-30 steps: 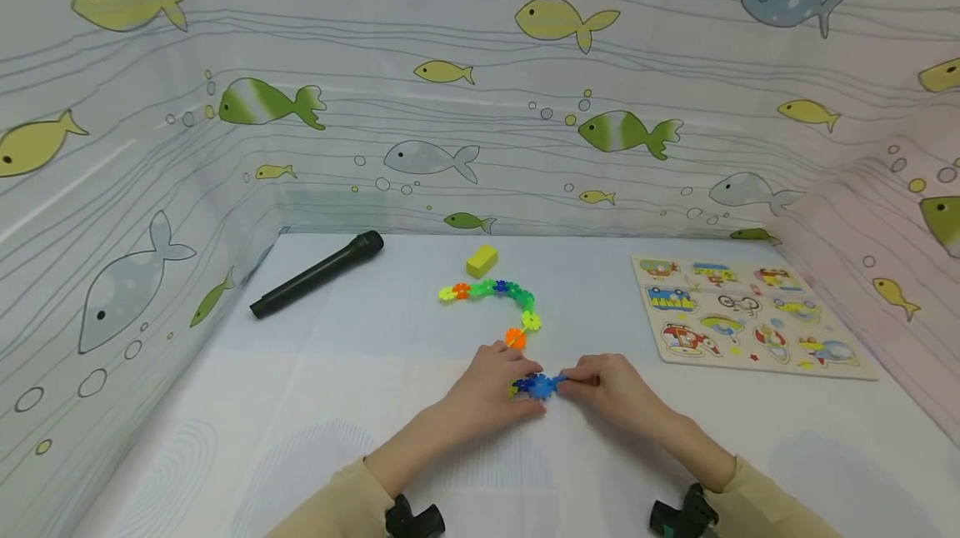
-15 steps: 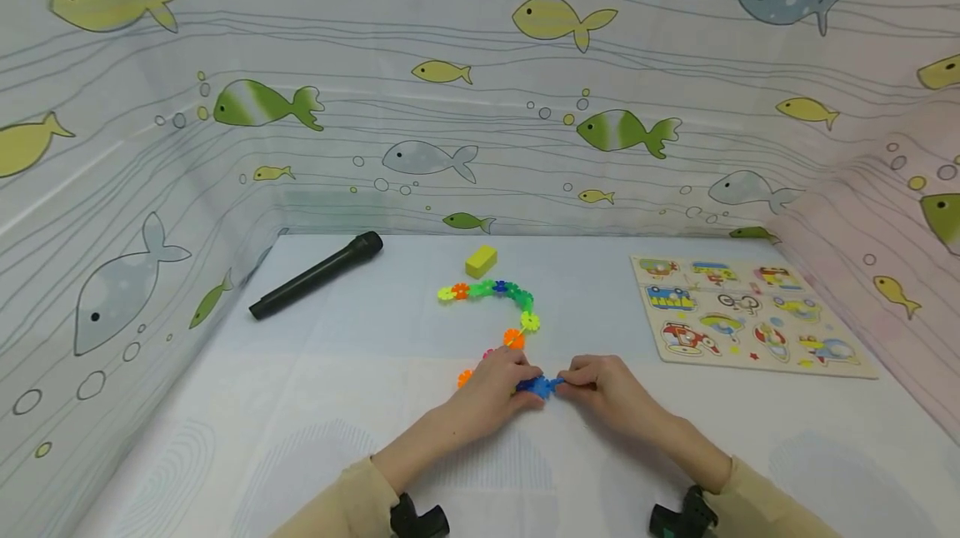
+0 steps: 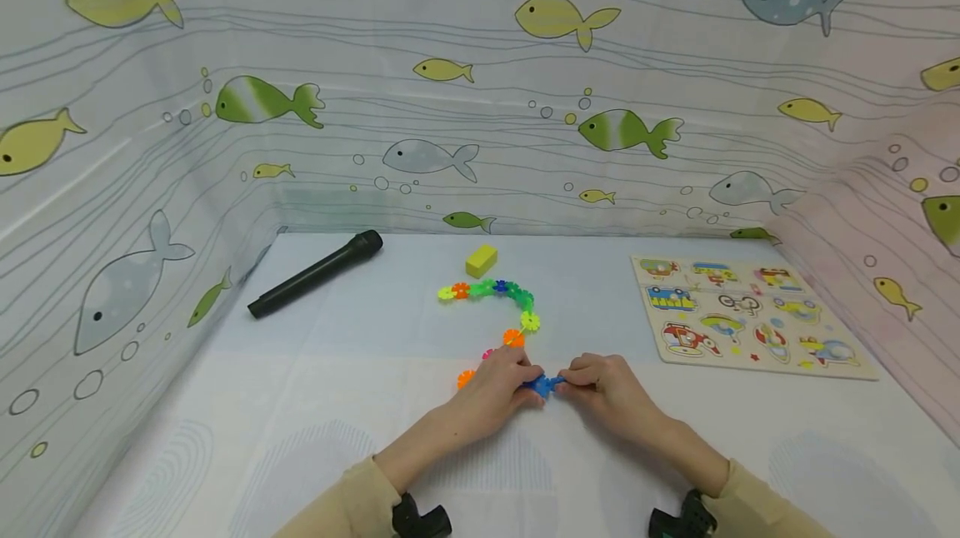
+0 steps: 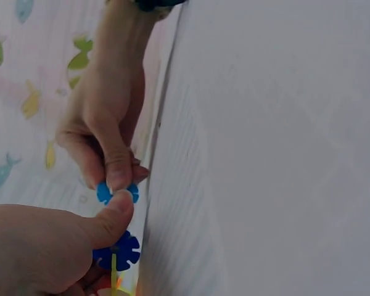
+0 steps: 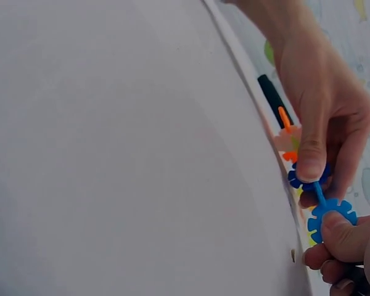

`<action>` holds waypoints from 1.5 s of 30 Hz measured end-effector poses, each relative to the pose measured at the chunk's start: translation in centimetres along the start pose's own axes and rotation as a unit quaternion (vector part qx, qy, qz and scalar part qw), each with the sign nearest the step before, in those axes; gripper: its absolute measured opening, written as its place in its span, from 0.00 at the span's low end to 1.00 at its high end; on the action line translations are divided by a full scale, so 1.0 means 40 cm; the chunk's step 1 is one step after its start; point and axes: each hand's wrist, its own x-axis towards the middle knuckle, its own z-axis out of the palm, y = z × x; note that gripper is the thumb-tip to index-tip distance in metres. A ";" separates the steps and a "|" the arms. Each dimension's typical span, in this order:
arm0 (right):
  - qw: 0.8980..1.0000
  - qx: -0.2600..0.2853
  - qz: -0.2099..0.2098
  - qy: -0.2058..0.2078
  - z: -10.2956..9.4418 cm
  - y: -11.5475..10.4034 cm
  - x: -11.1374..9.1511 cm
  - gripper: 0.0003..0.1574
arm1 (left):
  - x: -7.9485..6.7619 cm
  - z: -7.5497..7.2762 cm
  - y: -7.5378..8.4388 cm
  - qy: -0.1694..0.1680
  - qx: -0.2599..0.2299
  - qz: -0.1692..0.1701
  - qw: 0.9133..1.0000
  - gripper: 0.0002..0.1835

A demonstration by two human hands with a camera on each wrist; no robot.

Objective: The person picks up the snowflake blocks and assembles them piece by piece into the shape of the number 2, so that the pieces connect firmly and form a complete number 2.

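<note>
My left hand (image 3: 489, 395) pinches the near end of a chain of notched plastic snowflake discs. In the right wrist view its thumb lies on a dark blue disc (image 5: 293, 179). My right hand (image 3: 621, 398) pinches a light blue disc (image 5: 316, 223) between thumb and fingers. These pieces meet in the small gap between both hands, where a blue disc (image 3: 542, 386) shows. How deep the slots sit is hidden by the fingers. Beyond the left hand the chain curves back through an orange disc (image 3: 513, 338), a yellow-green disc (image 3: 530, 321) and green discs (image 3: 519, 296).
A yellow block (image 3: 482, 261) sits behind the chain. The black microphone (image 3: 317, 275) lies at the back left. On the right is a wooden picture puzzle board (image 3: 750, 315). Fish-patterned cloth (image 3: 480, 122) walls the table at the back and sides.
My left hand has turned and shifted slightly, so orange and pink discs beside it now show. It covers more of the dark blue discs. The right hand stays nearly still.
</note>
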 end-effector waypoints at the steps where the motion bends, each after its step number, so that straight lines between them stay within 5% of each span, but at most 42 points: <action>1: 1.000 0.001 0.001 -0.001 -0.001 0.000 0.000 0.10 | 0.001 0.000 0.000 0.000 0.002 0.003 1.000 0.16; 14: 0.999 0.018 0.042 -0.010 -0.004 -0.003 -0.003 0.10 | 0.015 0.002 0.005 0.006 0.017 0.013 1.000 0.15; 23: 0.996 0.008 0.072 -0.054 -0.017 -0.021 0.009 0.08 | 0.012 -0.007 0.018 -0.015 0.032 -0.037 0.999 0.19; 27: 0.994 -0.002 0.082 -0.073 -0.022 -0.032 0.010 0.05 | -0.003 -0.037 0.011 -0.012 0.001 -0.093 0.996 0.24; 32: 0.993 -0.025 0.092 -0.074 -0.027 -0.044 0.007 0.04 | -0.014 -0.090 -0.050 0.070 -0.071 -0.180 0.979 0.19; 36: 0.991 -0.035 0.106 -0.071 -0.029 -0.047 0.004 0.05 | -0.009 -0.118 -0.133 0.118 -0.049 -0.249 0.960 0.21; 41: 0.989 -0.029 0.119 -0.078 -0.029 -0.047 0.004 0.06 | 0.021 -0.135 -0.230 0.098 -0.045 -0.277 0.955 0.26; 45: 0.988 -0.018 0.125 -0.085 -0.023 -0.046 0.004 0.06 | 0.030 -0.134 -0.262 0.087 -0.071 -0.283 0.953 0.23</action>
